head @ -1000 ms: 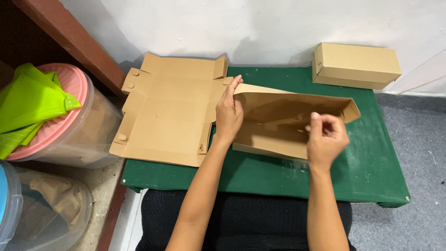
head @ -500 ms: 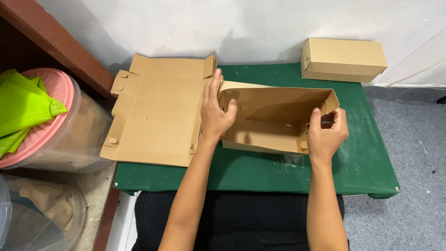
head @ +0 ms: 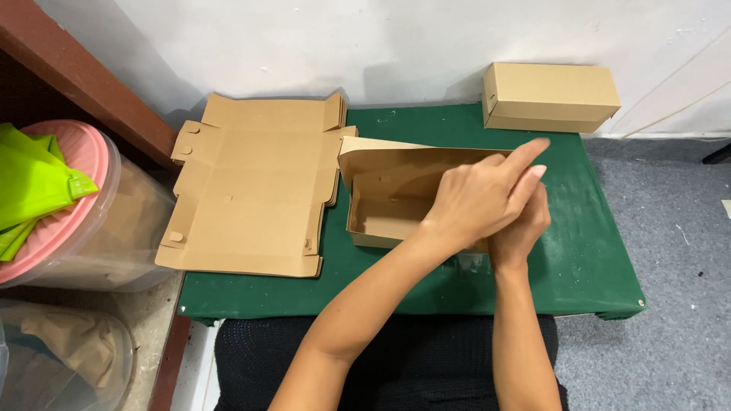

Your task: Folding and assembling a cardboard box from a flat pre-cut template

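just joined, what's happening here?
A person is folding a half-formed cardboard box on a green table. Both hands work its right end, the left hand crossed over the right hand. A stack of flat cardboard blanks lies to the left, and a closed box sits at the back.

Bare forearms without sleeves, no rings or watch, dark knit garment over lap (head: 396, 358)

Half-folded cardboard box (head: 396, 194) on green table (head: 586, 259), lid flap raised. Left hand (head: 476, 199) crosses over right hand (head: 518, 228) at box's right end, both touching it. Flat cardboard blank (head: 251, 198) left; closed box (head: 550, 96) far right; pink-lidded tub (head: 84, 221) far left
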